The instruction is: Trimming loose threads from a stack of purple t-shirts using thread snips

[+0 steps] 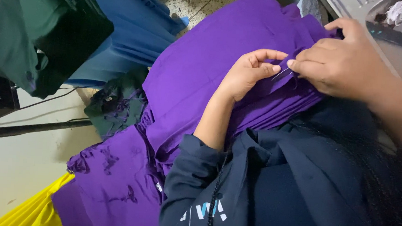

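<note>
Purple fabric (204,66), stacked: edge lies between both hands. Left hand (250,72) pinches the fold closed; right hand (341,65) grips small metal snips (282,74) against it.

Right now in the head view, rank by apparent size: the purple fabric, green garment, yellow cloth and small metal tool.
1. purple fabric
2. green garment
3. yellow cloth, partly cut off by the frame, so unsure
4. metal tool, pinched in the right hand
</note>
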